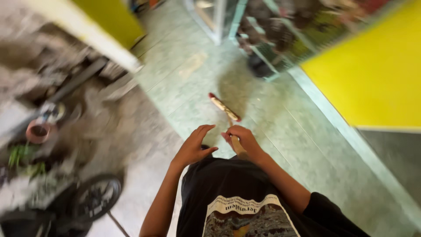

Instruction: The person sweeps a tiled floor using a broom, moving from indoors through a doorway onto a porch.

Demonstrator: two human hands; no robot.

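Motion-blurred clutter at left, perhaps a wheel [97, 195]; broom handle [237, 145] partly hidden in right hand [244, 140].

A pale wooden stick handle [237, 146], smooth and matt, is gripped by the right hand [244, 140]; its flat broom head [224, 108] is seen as light wood with a red edge, though the bristles are too blurred to be told. The open left hand [193, 147] is held bare beside it. The pale green tiled floor [280, 131] is shown as speckled stone-like tile with a faint sheen. A black cotton-like cloth shirt [232, 184] is worn, matt, with a printed panel. The yellow wall panel [377, 74] appears smooth and matt. A terracotta clay pot [38, 131] looks rough, and a black rubber tyre [97, 196] looks dull.
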